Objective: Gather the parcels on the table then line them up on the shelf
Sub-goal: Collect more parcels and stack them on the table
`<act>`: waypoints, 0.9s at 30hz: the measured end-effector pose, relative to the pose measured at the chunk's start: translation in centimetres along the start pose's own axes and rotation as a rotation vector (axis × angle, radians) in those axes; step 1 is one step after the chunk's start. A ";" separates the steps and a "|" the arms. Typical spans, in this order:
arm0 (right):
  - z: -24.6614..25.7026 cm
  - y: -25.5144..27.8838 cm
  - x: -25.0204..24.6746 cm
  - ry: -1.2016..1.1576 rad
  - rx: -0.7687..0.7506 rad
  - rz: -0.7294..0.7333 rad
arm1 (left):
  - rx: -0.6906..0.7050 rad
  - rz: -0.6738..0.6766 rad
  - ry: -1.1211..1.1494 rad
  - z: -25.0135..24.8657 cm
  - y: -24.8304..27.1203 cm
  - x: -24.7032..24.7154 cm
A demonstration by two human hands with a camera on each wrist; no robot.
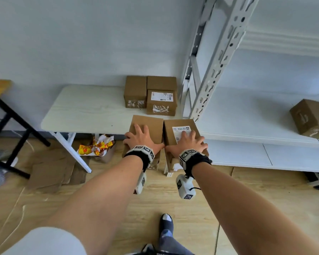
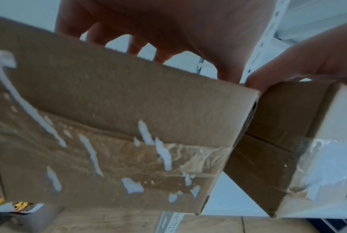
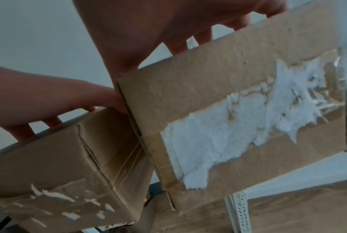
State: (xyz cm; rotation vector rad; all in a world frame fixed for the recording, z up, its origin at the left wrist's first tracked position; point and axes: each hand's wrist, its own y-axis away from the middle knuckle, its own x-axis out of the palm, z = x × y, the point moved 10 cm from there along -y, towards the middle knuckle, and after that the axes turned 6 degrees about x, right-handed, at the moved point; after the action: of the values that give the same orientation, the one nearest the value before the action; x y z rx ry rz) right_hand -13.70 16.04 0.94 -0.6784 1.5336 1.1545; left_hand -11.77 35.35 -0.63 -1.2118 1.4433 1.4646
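Note:
Two brown cardboard parcels hang side by side over the floor, just in front of the white table. My left hand grips the plain parcel from above, fingers spread over its top. My right hand grips the labelled parcel the same way. The left wrist view shows the plain parcel's taped side below my left hand. The right wrist view shows the labelled parcel's torn white tape below my right hand. Three more parcels stand at the table's back right. One parcel sits on the white shelf.
The shelf's perforated upright rises just right of the table. A wooden table with black legs stands at the left. Flattened cardboard and a bin of bright wrappers lie under the white table. My foot is on the wooden floor.

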 end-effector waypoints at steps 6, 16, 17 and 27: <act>8.9 -3.8 -2.2 -0.004 -0.141 -0.014 | -0.158 -0.050 0.030 5.7 -4.9 -3.2; 21.3 -9.9 -5.7 -0.005 -0.297 -0.097 | -0.279 -0.143 0.104 13.2 -13.8 -8.9; 22.3 -10.6 -6.0 -0.007 -0.295 -0.105 | -0.277 -0.145 0.112 13.7 -14.8 -9.3; 27.7 -18.7 -10.9 -0.089 -0.065 -0.157 | -0.079 -0.130 0.180 12.6 -28.9 -15.1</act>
State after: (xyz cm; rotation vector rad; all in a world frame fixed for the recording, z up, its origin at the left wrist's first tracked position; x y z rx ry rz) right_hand 16.77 32.88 5.74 -0.7667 1.3486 1.1045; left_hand 18.40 52.21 4.27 -1.4902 1.4059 1.3635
